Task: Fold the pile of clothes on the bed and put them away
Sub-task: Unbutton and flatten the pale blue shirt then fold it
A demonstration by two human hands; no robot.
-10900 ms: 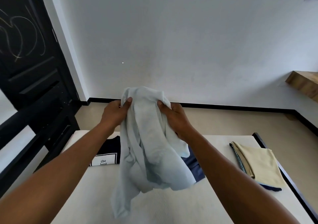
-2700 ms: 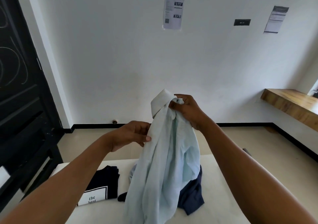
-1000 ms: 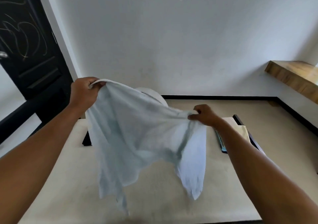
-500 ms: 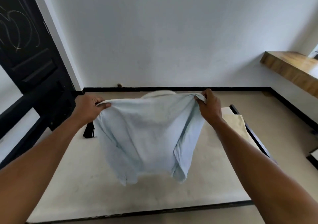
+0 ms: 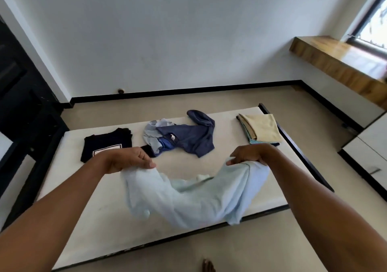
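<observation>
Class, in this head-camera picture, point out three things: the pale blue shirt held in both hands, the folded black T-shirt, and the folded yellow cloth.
pale blue shirt (image 5: 194,204), head view, middle of the sagging fabric.
folded black T-shirt (image 5: 104,140), head view, plain chest area.
folded yellow cloth (image 5: 263,130), head view, centre of top layer.

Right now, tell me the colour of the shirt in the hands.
Pale blue shirt, plain; head view.

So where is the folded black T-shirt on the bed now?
In the head view, the folded black T-shirt lies on the far left part of the bed, left of the unfolded pile of blue clothes and just beyond the left hand.
</observation>
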